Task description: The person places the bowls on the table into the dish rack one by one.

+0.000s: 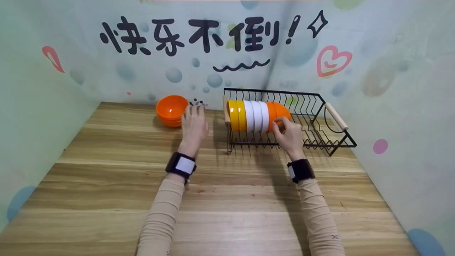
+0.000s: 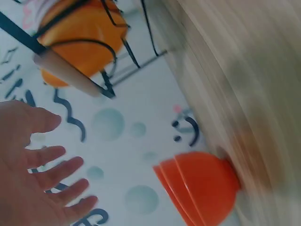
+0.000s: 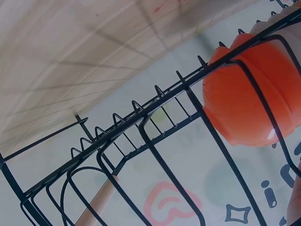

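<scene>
Just right of a stack of nested orange bowls (image 1: 172, 108) on the table, my left hand (image 1: 194, 124) has its fingers spread. The left wrist view shows that hand (image 2: 44, 165) apart from the stack (image 2: 204, 186), holding nothing. My right hand (image 1: 290, 137) is at the front of the dish rack, thumb and forefinger loosely curved beside the rightmost orange bowl (image 1: 281, 108). Only a sliver of this hand (image 3: 295, 202) enters the right wrist view, below the orange bowls (image 3: 254, 94); no fingers show on them there.
The black wire dish rack (image 1: 272, 92) has wooden handles (image 1: 336, 116) at its ends. On edge in its left part stand yellow bowls (image 1: 233, 115), white bowls (image 1: 254, 116) and the orange ones, in a row. A printed wall (image 1: 199, 81) rises behind the wooden table (image 1: 220, 213).
</scene>
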`<state>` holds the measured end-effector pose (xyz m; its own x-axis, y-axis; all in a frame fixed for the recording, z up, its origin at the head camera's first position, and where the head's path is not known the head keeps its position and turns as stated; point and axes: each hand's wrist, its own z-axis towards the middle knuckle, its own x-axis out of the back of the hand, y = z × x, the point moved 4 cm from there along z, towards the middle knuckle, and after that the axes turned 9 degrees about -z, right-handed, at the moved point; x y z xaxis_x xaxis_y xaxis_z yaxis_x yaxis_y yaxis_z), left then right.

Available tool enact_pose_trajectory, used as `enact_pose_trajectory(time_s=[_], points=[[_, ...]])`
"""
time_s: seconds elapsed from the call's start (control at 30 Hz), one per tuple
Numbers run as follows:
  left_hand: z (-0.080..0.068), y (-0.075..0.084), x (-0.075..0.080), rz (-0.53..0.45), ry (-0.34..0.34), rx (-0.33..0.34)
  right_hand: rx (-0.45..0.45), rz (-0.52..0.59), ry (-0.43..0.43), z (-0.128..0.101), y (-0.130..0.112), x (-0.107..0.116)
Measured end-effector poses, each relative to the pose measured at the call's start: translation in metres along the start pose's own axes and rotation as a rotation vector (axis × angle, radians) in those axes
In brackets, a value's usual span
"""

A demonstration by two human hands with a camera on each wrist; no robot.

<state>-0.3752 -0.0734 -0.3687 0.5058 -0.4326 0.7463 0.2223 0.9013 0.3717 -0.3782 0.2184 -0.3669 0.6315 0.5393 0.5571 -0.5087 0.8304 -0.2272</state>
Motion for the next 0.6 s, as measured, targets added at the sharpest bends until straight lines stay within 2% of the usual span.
enact_pose_trajectory(time_s=[0.17,0.37,0.6], points=[[0.004,-0.022,0.000,0.069,0.030,0.032,-0.004,0.011,-0.017,0.000,0.000,0.000],[0.002,-0.039,-0.004,0.104,0.091,0.042,0.005,0.029,-0.003,-0.001,0.000,0.000],[0.004,-0.054,-0.010,0.119,0.029,0.085,0.013,0.007,0.011,-0.002,0.000,-0.001]])
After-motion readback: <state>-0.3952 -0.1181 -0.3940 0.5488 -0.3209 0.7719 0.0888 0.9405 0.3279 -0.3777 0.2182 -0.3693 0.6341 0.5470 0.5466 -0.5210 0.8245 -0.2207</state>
